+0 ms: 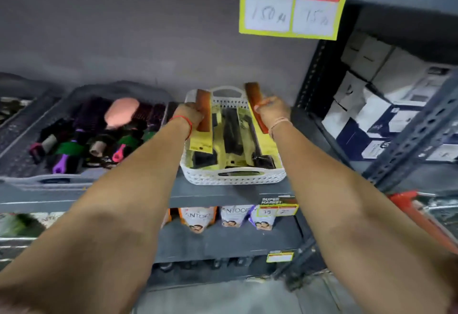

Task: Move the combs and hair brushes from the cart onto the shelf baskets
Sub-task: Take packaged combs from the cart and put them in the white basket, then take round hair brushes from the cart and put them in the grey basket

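Person, two arms in view — both bare from wrist to the near edge of frame, no sleeves showing.

Left hand [189, 113]: no rings or gloves could be made out. A thin red thread band [188, 125] was worn at the wrist.

Right hand [271, 110]: likewise ungloved. A pale, thin thread band [280, 123] circled the wrist — its exact colour was blurred, somewhere near pinkish-white.
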`<control>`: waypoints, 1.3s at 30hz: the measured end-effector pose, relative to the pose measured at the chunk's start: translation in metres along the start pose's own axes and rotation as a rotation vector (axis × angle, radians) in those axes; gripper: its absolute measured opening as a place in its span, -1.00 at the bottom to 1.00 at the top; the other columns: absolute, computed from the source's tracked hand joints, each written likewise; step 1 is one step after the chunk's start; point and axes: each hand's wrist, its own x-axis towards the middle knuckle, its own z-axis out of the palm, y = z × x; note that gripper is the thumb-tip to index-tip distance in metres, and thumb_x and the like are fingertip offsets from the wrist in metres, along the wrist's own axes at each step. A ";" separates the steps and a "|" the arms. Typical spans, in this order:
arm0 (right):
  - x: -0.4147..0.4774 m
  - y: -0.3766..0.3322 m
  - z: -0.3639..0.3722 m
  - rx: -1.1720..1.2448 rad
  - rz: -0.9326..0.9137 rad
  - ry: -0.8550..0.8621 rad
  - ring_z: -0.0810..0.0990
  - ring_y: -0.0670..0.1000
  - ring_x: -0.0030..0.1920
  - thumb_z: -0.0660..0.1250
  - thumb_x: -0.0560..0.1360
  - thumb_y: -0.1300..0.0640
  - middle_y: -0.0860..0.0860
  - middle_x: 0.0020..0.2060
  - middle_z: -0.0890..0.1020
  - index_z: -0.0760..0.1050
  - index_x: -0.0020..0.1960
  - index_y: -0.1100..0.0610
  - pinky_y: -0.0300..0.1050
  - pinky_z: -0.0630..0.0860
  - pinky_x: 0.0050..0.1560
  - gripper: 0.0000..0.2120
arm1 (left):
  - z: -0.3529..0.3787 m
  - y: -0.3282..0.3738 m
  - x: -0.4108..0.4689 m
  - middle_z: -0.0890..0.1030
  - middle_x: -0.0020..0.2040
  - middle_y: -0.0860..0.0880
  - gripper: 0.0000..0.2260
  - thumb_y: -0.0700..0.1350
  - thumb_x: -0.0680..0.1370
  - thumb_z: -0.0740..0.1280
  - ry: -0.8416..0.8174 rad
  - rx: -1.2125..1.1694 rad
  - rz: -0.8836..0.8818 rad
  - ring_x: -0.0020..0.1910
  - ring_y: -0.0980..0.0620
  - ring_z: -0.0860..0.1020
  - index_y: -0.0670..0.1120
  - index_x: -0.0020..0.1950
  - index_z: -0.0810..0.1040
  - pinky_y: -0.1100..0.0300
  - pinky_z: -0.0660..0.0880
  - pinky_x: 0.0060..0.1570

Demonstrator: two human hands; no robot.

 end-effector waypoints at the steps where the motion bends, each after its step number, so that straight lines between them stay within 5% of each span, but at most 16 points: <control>1: 0.004 0.008 0.004 -0.054 0.002 -0.049 0.57 0.16 0.14 0.35 0.42 0.14 0.14 0.13 0.62 0.57 0.00 0.10 -0.17 0.47 0.07 -0.83 | 0.008 -0.002 0.000 0.36 0.45 -0.21 -0.62 -0.21 0.60 0.15 -0.046 0.097 -0.016 0.43 -0.10 0.34 -0.27 0.42 0.33 0.47 0.35 0.19; 6: -0.002 0.053 0.025 -0.514 -0.061 -0.168 0.56 0.23 0.06 0.13 0.52 -0.11 0.26 0.07 0.59 0.44 0.23 0.18 0.01 0.50 0.08 -0.55 | 0.037 -0.021 0.000 0.47 0.34 -0.23 -0.62 -0.09 0.56 0.23 -0.086 0.707 0.124 0.33 -0.16 0.42 -0.22 0.33 0.43 0.11 0.30 0.35; 12: -0.010 0.058 0.032 -0.632 0.031 -0.397 0.15 0.26 0.46 -0.08 0.57 -0.17 0.22 0.49 0.10 -0.04 0.49 0.17 0.18 0.16 0.44 -0.39 | 0.038 -0.024 -0.005 0.36 0.42 -0.26 -0.57 -0.15 0.58 0.16 -0.193 0.706 0.143 0.37 -0.21 0.37 -0.27 0.42 0.29 0.04 0.32 0.37; 15: -0.016 0.035 0.026 -0.560 -0.060 -0.373 -0.13 0.17 0.52 -0.13 0.56 -0.19 0.14 0.53 -0.15 -0.19 0.50 0.05 0.12 -0.13 0.51 -0.39 | 0.016 -0.015 -0.016 0.31 0.46 -0.26 -0.53 -0.08 0.58 0.17 -0.089 0.477 0.257 0.43 -0.18 0.31 -0.26 0.44 0.25 0.10 0.23 0.40; 18: -0.043 -0.034 0.043 -0.253 -0.343 -0.187 0.11 0.15 0.49 0.00 0.55 -0.19 0.17 0.50 0.11 0.03 0.48 0.11 0.08 0.10 0.48 -0.39 | -0.034 -0.022 -0.038 0.54 0.30 -0.25 -0.65 -0.08 0.57 0.22 0.217 0.034 0.343 0.31 -0.12 0.49 -0.22 0.29 0.49 0.21 0.31 0.23; 21: -0.105 -0.121 0.082 0.201 -0.550 -0.221 0.61 0.19 0.05 0.13 0.51 -0.17 0.21 0.06 0.63 0.41 0.20 0.03 0.04 0.54 0.08 -0.62 | -0.111 -0.066 -0.065 0.64 0.09 -0.30 -0.75 -0.09 0.57 0.23 0.514 -0.398 0.302 0.07 -0.15 0.63 -0.21 0.13 0.55 0.07 0.55 0.05; 24: -0.188 -0.180 0.139 0.465 -0.510 -0.596 0.58 -0.02 -0.52 0.09 0.48 -0.24 0.04 -0.36 0.63 0.45 -0.12 -0.07 -0.26 0.45 -0.56 -0.70 | -0.196 -0.137 -0.112 0.53 -0.28 -0.09 -0.86 -0.14 0.58 0.21 0.887 -0.638 0.188 -0.40 0.21 0.57 -0.02 -0.19 0.43 0.40 0.49 -0.40; 26: -0.239 -0.200 0.185 0.428 -0.444 -0.878 0.54 -0.05 -0.59 0.03 0.49 -0.28 0.03 -0.38 0.59 0.46 0.04 0.01 -0.32 0.37 -0.65 -0.58 | -0.240 -0.197 -0.149 0.44 -0.30 0.04 -0.75 -0.12 0.58 0.19 1.004 -0.609 -0.017 -0.39 0.28 0.45 0.02 -0.30 0.34 0.46 0.40 -0.31; 29: -0.308 -0.199 0.252 0.181 -0.369 -1.279 0.54 0.04 -0.49 -0.08 0.50 -0.30 0.10 -0.23 0.58 0.31 0.31 0.06 -0.26 0.42 -0.50 -0.41 | -0.265 -0.296 -0.200 0.46 -0.09 -0.10 -0.69 -0.02 0.60 0.12 0.773 -0.553 -0.445 -0.31 0.06 0.41 0.02 -0.35 0.27 0.26 0.37 -0.27; 31: -0.343 -0.183 0.294 -0.008 -0.337 -1.452 0.55 0.05 -0.43 -0.12 0.49 -0.32 0.14 -0.10 0.56 0.23 0.38 0.07 -0.23 0.42 -0.44 -0.36 | -0.258 -0.349 -0.230 0.49 -0.19 -0.10 -0.67 0.03 0.61 0.04 0.599 -0.689 -0.621 -0.37 0.05 0.37 -0.02 -0.32 0.32 0.31 0.28 -0.37; 37: -0.400 -0.108 0.395 -0.462 -0.246 -1.666 0.57 0.24 0.04 -0.14 0.49 -0.32 0.25 0.17 0.52 0.08 0.46 0.03 -0.10 0.44 -0.24 -0.34 | -0.213 -0.459 -0.281 0.43 -0.31 -0.08 -0.76 0.02 0.62 0.03 0.531 -0.776 -1.017 -0.41 0.01 0.36 -0.12 -0.01 0.36 0.26 0.24 -0.37; 39: -0.406 -0.086 0.423 -0.549 -0.216 -1.673 0.55 0.23 0.04 -0.11 0.51 -0.29 0.26 0.24 0.49 0.11 0.45 0.08 -0.12 0.41 -0.30 -0.36 | -0.201 -0.486 -0.278 0.46 -0.26 -0.16 -0.74 0.04 0.62 0.08 0.597 -0.835 -1.089 -0.45 -0.01 0.35 -0.16 0.02 0.35 0.20 0.34 -0.39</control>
